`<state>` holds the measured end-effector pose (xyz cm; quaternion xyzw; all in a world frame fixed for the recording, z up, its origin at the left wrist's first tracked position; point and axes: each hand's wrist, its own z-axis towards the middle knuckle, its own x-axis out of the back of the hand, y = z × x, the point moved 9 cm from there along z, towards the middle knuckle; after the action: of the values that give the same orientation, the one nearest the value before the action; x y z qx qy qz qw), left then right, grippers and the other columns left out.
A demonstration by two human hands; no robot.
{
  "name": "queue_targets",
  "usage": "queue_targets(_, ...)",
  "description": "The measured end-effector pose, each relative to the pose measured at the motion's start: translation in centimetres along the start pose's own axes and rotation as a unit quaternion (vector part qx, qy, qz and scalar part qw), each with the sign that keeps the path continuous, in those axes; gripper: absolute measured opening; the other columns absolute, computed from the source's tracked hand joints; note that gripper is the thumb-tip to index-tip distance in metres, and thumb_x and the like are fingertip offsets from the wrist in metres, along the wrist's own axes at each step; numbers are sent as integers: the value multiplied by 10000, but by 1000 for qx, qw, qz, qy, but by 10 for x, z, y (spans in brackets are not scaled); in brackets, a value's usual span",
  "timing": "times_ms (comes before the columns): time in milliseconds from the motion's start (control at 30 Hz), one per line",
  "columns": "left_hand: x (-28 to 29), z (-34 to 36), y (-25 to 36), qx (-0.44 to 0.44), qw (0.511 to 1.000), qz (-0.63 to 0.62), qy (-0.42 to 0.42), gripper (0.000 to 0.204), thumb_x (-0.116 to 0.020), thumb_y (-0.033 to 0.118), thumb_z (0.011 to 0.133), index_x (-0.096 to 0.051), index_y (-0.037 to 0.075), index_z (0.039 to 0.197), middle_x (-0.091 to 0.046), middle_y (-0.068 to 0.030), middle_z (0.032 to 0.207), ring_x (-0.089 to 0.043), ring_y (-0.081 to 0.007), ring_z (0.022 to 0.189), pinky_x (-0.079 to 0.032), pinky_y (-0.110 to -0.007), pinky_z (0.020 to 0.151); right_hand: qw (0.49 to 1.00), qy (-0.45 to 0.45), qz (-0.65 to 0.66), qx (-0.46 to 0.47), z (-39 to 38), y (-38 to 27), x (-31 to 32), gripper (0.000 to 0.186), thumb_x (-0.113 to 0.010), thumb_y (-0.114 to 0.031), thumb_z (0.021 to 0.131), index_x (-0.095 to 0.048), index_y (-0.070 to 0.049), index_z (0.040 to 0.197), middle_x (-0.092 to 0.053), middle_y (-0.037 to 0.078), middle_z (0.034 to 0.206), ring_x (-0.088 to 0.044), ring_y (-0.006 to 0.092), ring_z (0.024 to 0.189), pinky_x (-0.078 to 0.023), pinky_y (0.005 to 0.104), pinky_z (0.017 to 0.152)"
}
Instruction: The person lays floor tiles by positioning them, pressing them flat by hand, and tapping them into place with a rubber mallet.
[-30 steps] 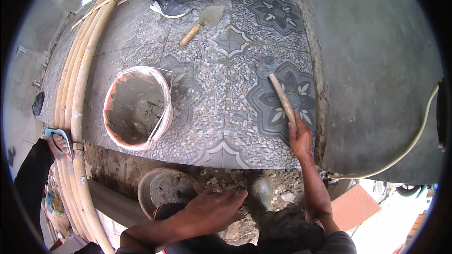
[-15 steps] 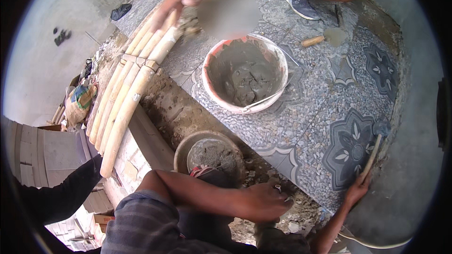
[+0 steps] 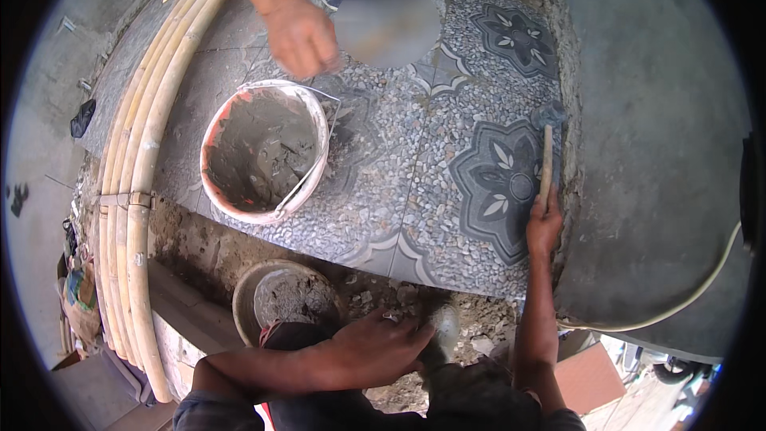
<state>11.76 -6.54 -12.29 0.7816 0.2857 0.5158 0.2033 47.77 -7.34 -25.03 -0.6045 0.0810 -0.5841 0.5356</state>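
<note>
My right hand (image 3: 544,227) is closed around the wooden handle of a mallet (image 3: 547,160). The mallet's blue-grey head lies over the far-right edge of a patterned floor tile (image 3: 471,219), beside the wall. My left hand (image 3: 383,349), with a ring on one finger, hangs bent near my knee, low in the middle; its fingers are curled and what they hold, if anything, is hidden. Left of centre on the tiles stands a white bucket (image 3: 209,179) with grey mortar (image 3: 279,144) inside. A co-worker's hand (image 3: 302,38) is above the bucket's far side, fingers bent down.
A round basin (image 3: 245,303) with grey mix sits in the dirt trench below the tile edge. Bundled bamboo poles (image 3: 144,160) run along the left. A grey wall (image 3: 638,128) stands on the right, with a pale hose (image 3: 694,295) near it. A blurred patch covers the upper middle.
The view has shifted, so the bucket, basin and poles appear farther left. The co-worker's hand has come from the poles toward the bucket. The mallet stays in my right hand.
</note>
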Motion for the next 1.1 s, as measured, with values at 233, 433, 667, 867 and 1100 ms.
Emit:
queue_targets(233,-5,-1,-12,18,1000,-2,-15,598,-511,442,999,-415,25,1417,-548,-254,1358,-655,-417,1083,-498,-524,970,996,-70,-3,56,-63,-19,-20,495,-552,-101,967,-455,84,1415,-601,317,1275,-610,380,1199,-456,398,1006)
queue_targets(433,2,-1,-15,27,999,-30,12,591,-553,400,985,-426,27,1425,-556,-223,1360,-641,-413,1106,-488,-519,988,993,-94,-43,57,-72,-18,8,464,-566,-124,972,-498,77,1385,-619,292,1260,-610,387,1196,-453,395,1021)
queue_targets(667,9,-1,-16,21,999,-25,32,566,-573,386,975,-462,25,1396,-600,-203,1289,-643,-385,1107,-490,-489,997,993,-74,55,-72,-55,16,14,484,-579,-147,977,-486,111,1376,-597,287,1315,-595,277,1222,-432,343,1027)
queue_targets(867,7,0,-13,-3,995,-12,98,546,-624,346,931,-517,-16,1325,-645,-205,1152,-668,-353,1037,-519,-491,943,986,-134,46,-93,-96,9,9,562,-597,-169,950,-436,96,1419,-625,283,1264,-622,267,1167,-462,331,975)
queue_targets(1100,-3,6,-21,44,998,-41,31,568,-587,385,965,-461,25,1387,-616,-196,1261,-649,-363,1103,-473,-497,1017,972,-101,-207,38,-61,-21,-6,588,-593,-165,933,-404,-36,1475,-629,263,1114,-628,463,957,-515,501,828)
